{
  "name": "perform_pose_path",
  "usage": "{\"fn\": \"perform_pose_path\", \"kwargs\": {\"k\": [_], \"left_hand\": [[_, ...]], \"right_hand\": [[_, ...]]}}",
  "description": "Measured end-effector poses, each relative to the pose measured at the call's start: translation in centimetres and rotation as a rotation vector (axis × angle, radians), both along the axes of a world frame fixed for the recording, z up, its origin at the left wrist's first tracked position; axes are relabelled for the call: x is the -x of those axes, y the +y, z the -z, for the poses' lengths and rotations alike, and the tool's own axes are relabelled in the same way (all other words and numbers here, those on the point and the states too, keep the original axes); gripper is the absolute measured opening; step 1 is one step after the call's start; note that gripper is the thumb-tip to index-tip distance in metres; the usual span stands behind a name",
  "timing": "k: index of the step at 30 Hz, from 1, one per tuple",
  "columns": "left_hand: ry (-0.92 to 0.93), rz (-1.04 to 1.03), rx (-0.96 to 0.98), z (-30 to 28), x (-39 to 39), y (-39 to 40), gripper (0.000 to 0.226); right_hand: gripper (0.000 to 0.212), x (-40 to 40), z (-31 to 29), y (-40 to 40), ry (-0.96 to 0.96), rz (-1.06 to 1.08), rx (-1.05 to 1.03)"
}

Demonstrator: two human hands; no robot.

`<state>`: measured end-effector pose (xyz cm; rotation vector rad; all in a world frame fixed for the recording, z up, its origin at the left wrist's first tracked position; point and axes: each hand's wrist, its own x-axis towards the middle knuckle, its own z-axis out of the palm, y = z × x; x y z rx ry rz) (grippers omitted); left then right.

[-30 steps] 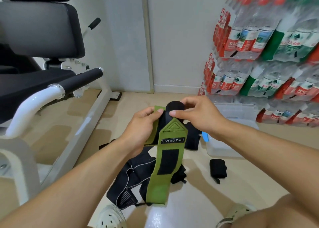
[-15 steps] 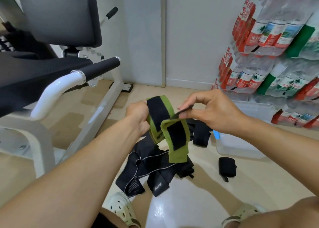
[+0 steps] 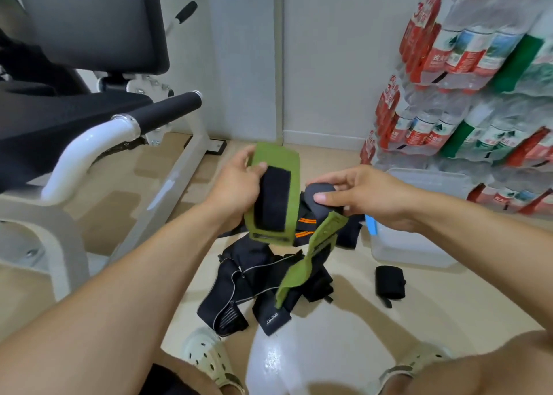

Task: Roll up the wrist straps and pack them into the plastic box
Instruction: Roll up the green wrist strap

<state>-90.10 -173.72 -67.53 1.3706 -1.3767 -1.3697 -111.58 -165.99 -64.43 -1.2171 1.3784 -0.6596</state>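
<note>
the left hand [image 3: 236, 191] grips the wide end of a green strap [image 3: 276, 194], thumb on its black velcro patch. the right hand [image 3: 368, 195] pinches the strap's dark loop end between thumb and fingers; the green tail hangs down over a pile of black straps [image 3: 257, 287] on the floor. a rolled black strap [image 3: 390, 282] lies beside the plastic box [image 3: 419, 242], right of the pile.
</note>
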Motion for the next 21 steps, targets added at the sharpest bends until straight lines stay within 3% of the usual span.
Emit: {"fn": "perform_pose_path", "kwargs": {"k": [3, 5, 8, 12, 16, 21], "left_hand": [[-0.336, 0.261, 0.222, -0.2, -0.5, 0.6, 0.043], [-0.384, 0.416, 0.259, -0.7, -0.4, 1.2, 0.045], [-0.351, 0.571, 0.213, -1.3, -0.1, 1.9, 0.072], [-0.318, 0.615, 0.244, -1.5, 0.3, 2.4, 0.088], [-0.285, 0.621, 0.250, -1.2, 0.1, 2.1, 0.091], [-0.346, 0.536, 0.303, -0.8, -0.1, 2.0, 0.087]], "right_hand": [[0.027, 0.7, 0.0, -0.2, 0.022, 0.007, 0.039], [0.032, 1.2, 0.5, -0.4, 0.104, 0.001, 0.118], [0.056, 1.5, 1.3, -0.4, 0.293, -0.115, 0.151], [0.048, 1.3, 1.6, 0.1, 0.309, -0.402, 0.024], [0.048, 1.3, 2.2, -0.2, 0.261, -0.376, 0.029], [0.011, 0.9, 2.3, -0.2, 0.176, -0.336, 0.010]]}}
